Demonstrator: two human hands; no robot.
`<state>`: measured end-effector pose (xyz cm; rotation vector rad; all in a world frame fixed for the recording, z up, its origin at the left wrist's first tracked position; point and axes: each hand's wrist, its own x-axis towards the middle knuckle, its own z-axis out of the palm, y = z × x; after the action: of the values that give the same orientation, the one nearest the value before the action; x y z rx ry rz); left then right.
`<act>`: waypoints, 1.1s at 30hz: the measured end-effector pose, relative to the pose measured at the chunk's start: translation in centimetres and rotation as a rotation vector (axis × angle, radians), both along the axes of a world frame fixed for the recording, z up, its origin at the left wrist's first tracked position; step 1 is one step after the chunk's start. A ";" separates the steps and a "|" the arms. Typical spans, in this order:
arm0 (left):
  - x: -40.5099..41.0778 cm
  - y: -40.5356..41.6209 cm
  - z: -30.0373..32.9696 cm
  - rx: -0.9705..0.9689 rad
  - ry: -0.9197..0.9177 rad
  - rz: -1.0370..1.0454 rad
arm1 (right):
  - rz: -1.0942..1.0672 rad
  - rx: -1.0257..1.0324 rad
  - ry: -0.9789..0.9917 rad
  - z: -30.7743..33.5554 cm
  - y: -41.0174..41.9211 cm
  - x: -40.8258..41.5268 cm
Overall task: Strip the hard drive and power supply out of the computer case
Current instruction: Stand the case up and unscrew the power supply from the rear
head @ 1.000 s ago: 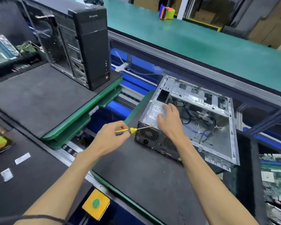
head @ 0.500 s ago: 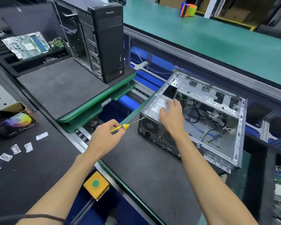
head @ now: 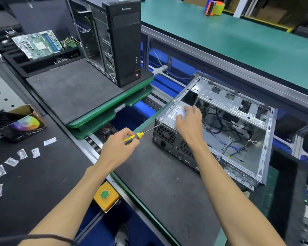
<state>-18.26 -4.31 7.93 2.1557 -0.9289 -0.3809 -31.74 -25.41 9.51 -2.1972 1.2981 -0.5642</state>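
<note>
Item: open silver steel computer case (head: 238,139); grey boxed power supply (head: 169,121) at left hand's (head: 119,148) two o'clock, yellow-handled screwdriver (head: 133,137) clenched, shaft aimed there. Right hand (head: 189,124) presses flat, fingers relaxed.

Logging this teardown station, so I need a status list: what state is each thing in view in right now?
computer case: on its side, panel off, interior exposed
power supply: seated in the case corner
screwdriver: tip at the case's rear corner
left hand: grips the screwdriver
right hand: rests on the power supply
black tower: upright, side open
motherboard: lying in a black tray
</note>
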 end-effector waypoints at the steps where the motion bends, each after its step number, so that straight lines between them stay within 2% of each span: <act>1: 0.0 0.0 0.0 0.005 -0.002 0.000 | -0.002 0.003 -0.003 0.0 0.0 0.0; 7: -0.3 -0.2 -0.1 -0.014 0.134 -0.052 | -0.002 0.010 -0.013 -0.1 0.0 0.0; 11: -0.6 0.0 -0.3 0.005 0.120 -0.098 | 0.000 0.013 -0.010 -0.2 -0.1 0.1; 17: -1.2 0.1 -1.1 0.184 -0.349 -0.177 | -0.001 0.012 0.054 -0.1 0.3 0.3; 20: -1.4 0.0 -0.8 0.195 -0.341 -0.187 | 0.009 0.014 0.137 -0.1 0.5 0.6; 24: -1.6 -0.7 -0.5 0.059 0.025 -0.189 | 0.010 -0.019 0.180 -0.4 0.6 0.8; 25: -1.5 -0.8 -0.5 0.027 0.201 -0.180 | 0.010 -0.025 0.179 -0.4 0.6 0.8; 28: -0.7 -1.1 -0.2 -0.082 1.051 -0.124 | 0.003 -0.049 0.184 -0.4 0.6 0.7; 29: -0.3 -1.0 -0.2 -0.100 1.241 -0.126 | 0.000 -0.055 0.188 -0.4 0.6 0.8; 31: 0.1 -1.1 -0.4 -0.085 1.319 -0.165 | -0.015 -0.068 0.196 -0.4 0.6 0.8; 33: 0.2 -1.0 -0.6 -0.038 1.203 -0.189 | -0.050 -0.102 0.186 -0.5 0.9 0.9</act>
<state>-18.11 -5.35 7.32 1.3650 -0.3949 -1.5005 -30.82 -24.56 9.04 -2.3534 1.4513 -0.4633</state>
